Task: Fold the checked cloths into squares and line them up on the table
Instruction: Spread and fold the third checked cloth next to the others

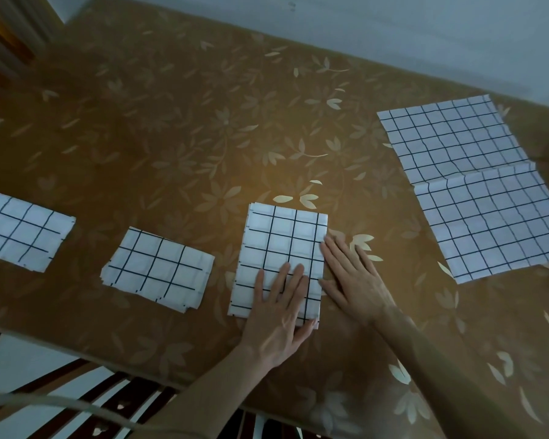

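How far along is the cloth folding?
Two folded squares already lie in a row at the left. A third cloth, folded but still oblong, is being pressed flat under the left hand, with the right hand at its edge. One large cloth at the right remains unfolded.

Three folded cloths lie in a row along the near side of the counter (178, 128): the leftmost cloth (23, 231), the middle cloth (159, 269), the rightmost folded cloth (281, 261). Well apart to the right, farther back, two unfolded cloths (476, 182) lie overlapping.
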The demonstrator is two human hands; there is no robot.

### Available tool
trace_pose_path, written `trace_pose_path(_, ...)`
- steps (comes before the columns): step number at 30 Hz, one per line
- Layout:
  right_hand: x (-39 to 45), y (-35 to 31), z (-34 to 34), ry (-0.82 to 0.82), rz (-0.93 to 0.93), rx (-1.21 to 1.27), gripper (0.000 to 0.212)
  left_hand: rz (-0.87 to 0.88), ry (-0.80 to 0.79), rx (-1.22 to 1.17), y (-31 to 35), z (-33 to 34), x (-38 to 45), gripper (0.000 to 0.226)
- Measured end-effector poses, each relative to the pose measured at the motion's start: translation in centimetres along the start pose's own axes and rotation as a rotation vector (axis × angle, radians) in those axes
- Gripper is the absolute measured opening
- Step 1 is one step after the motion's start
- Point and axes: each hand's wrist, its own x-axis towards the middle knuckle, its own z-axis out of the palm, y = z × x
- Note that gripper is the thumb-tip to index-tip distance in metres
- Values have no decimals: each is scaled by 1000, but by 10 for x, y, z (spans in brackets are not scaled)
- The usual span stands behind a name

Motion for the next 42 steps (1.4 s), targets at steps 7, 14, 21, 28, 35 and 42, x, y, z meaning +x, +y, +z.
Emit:
trace_pose_path(7, 7, -7, -10, 61, 52, 14, 66, -34, 43, -56, 1, -9, 1, 73)
trace_pose_path(14, 8, -27, -17, 158, 140, 101, 61, -139, 279, -207, -8, -20, 0, 36)
trace_pose_path(21, 27, -49, -25, 147, 424, 508, 79, -356, 233, -98, -27, -29, -1, 43)
trace_pose_path(28, 64, -57, -45, 58, 720, 914, 34, -297, 257, -64, -31, -31, -3, 42)
trace_pose_path(35, 42, -53, -47, 210, 511, 966, 11, -198, 246, -120, -40, -36, -10, 37)
trace_pose_path(42, -1, -54, -42, 307, 241, 840, 24, -213, 287, -355, -48, -43, -19, 11)
